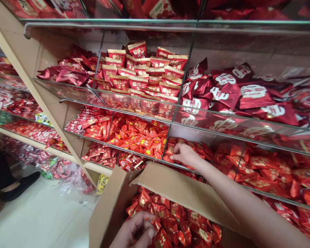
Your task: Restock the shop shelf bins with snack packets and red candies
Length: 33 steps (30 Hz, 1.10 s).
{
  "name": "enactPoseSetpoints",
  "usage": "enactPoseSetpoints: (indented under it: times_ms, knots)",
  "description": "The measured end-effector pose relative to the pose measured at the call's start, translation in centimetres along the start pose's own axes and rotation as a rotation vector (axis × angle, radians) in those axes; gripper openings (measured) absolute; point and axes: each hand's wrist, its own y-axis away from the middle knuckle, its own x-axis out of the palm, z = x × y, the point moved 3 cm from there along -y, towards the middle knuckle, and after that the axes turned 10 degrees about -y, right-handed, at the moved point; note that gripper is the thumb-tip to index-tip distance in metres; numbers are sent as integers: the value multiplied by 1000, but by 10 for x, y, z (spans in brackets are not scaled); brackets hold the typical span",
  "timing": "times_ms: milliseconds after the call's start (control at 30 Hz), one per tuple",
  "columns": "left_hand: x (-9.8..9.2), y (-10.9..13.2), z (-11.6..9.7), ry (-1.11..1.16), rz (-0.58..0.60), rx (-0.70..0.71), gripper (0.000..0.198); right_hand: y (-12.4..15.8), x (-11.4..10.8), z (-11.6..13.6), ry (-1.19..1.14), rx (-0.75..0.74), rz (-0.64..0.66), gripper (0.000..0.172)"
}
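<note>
My right hand (184, 155) reaches into a glass-fronted shelf compartment, just above red wrapped candies (181, 143). Its fingers are bent, with thumb and forefinger a little apart, and nothing shows between them. Lower down, my left hand (136, 230) is over an open cardboard box (105, 210) filled with red and gold candy packets (173, 213). The left fingers are curled, and a red candy packet (157, 224) sits at the tips of thumb and forefinger. Part of the box's contents is hidden by that hand and by the raised flap (181, 193).
Above, compartments hold upright gold-edged red packets (144, 74) and dark red packets with white labels (253, 91). Glass front strips (134, 106) edge the shelves. A wooden upright (43, 100) stands left. A person's dark shoe (22, 186) and plastic bags (69, 174) are on the floor.
</note>
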Motion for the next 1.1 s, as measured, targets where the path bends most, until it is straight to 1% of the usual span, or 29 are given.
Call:
enactPoseSetpoints:
  times_ms: [100, 267, 333, 400, 500, 567, 633, 667, 733, 767, 833, 867, 900, 933, 967, 1100]
  knots:
    - [0, 1, 0, -32, 18, -12, 31, 2, 4, 3, 94, -133, 25, 27]
    - [2, -1, -5, -90, 42, -27, 27, -2, 12, 11, 284, -291, 64, 25]
    - [3, -1, -5, -102, 60, -32, 30, -5, 15, 13, 326, -318, 77, 26]
    - [4, -1, -5, -117, 83, -47, 32, -8, 16, 14, 348, -312, 74, 28]
    - [5, 0, -4, -132, 100, -80, 34, -8, 10, 14, 320, -331, 84, 24]
    - [5, 1, -4, -143, 92, -106, 34, -6, -5, 13, 280, -372, 96, 19]
    - [5, 2, -3, -154, 78, -125, 33, -2, -29, 6, 309, -327, 88, 16]
    - [5, 2, -2, -154, 70, -132, 33, 1, -42, 1, 361, -262, 92, 15]
    - [5, 2, -1, -154, 61, -137, 32, 7, -64, -13, 497, -73, 162, 14]
    - [6, 2, -1, -158, 66, -139, 31, 12, -71, -21, 552, 33, 233, 13]
    - [9, 1, -2, -171, 92, -145, 30, 22, -76, -36, 589, 229, 402, 12]
    - [11, 0, -3, -178, 108, -147, 29, 28, -74, -43, 581, 302, 466, 12]
    - [13, -1, -4, -184, 121, -146, 29, 32, -71, -48, 569, 344, 503, 12]
    - [14, -2, -6, -188, 128, -144, 28, 34, -66, -52, 562, 356, 512, 12]
    - [16, -2, -7, -192, 131, -141, 28, 35, -62, -54, 560, 343, 489, 11]
    - [16, -2, -9, -218, 131, -148, 27, 30, -51, -59, 473, 262, 238, 15]
